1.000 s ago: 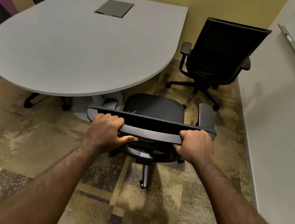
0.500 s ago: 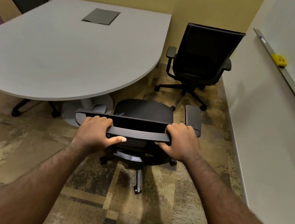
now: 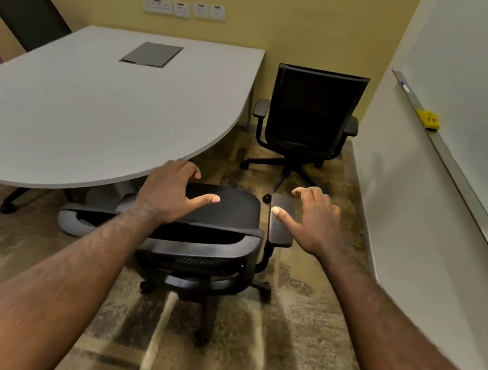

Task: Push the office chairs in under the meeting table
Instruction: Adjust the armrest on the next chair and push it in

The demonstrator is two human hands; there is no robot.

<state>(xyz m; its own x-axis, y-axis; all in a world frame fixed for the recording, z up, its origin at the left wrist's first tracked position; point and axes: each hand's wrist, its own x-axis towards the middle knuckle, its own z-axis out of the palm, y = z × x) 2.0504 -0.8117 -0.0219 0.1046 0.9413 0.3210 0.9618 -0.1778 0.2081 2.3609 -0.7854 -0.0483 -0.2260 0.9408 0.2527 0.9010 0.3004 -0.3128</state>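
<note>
A black office chair (image 3: 225, 211) stands just in front of me, its seat partly under the curved edge of the grey meeting table (image 3: 86, 111). My left hand (image 3: 169, 193) hovers above the chair's backrest with fingers spread, holding nothing. My right hand (image 3: 311, 219) is open too, above the chair's right armrest (image 3: 281, 224). A second black chair (image 3: 310, 118) stands apart from the table at the far right, near the yellow wall. The back of a third chair (image 3: 28, 13) shows behind the table at the far left.
A white wall with a whiteboard tray (image 3: 465, 178) and a yellow eraser (image 3: 428, 119) runs along the right. A cable hatch (image 3: 151, 54) sits in the tabletop. Wall sockets (image 3: 182, 8) are behind. Patterned carpet (image 3: 290, 339) covers the floor.
Both hands have let go of the near chair's backrest and lifted with fingers spread. The chair sits further forward toward the table, and my view has tilted up.
</note>
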